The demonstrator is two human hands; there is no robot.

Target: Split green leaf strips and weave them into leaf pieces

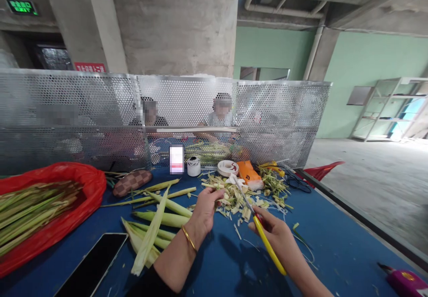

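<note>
The grip of the right hand is closed around the yellow handles of the shears, which lie between the hands, slanting from about eleven o'clock at the tips to five at the handle ends. Held this way, the blades point away from the body, presumably to keep them off the wrists. The left hand curls with thumb and fingers close together at the near edge of the trimmings; whether it pinches a pale scrap there I cannot tell.

Taking the gap between the hands as the dial's centre, the trimmings spread at twelve o'clock, probably left there because the blades face that side. Green stalks overlap at nine, beside the left forearm, likely so that hand can reach them easily. Further out at nine, a red bag gapes open, its mouth perhaps kept wide for access to the stems inside. A dark-screened phone lies flat at eight on the blue tabletop, apparently kept away from the scraps.
</note>
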